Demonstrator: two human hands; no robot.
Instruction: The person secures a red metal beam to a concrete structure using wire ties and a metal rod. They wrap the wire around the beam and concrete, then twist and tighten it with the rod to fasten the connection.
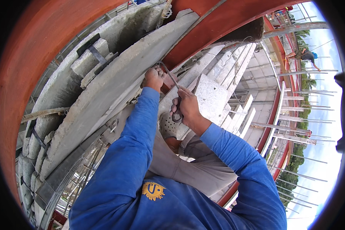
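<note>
Red beam (209, 32), grey slab (117, 82) near hands (154, 79)

Head camera: worn on the person's head, the left one of a side-by-side pair, looking down from above the chest.
Blue shirt (172, 205): nearest to the lens, filling the near edge, its sleeves reaching away from the camera.
Left fingers (160, 71) and right fingers (175, 102): close, about mid-view, seen over the forearms.
Concrete slab (120, 82): close on the left, running slantwise from near to far.
Red steel (30, 67): curving round the left and far rim, bent by the fisheye.
Sky (322, 126): far off, right side, with distant poles (301, 176) lying sideways; the view is tilted.
</note>
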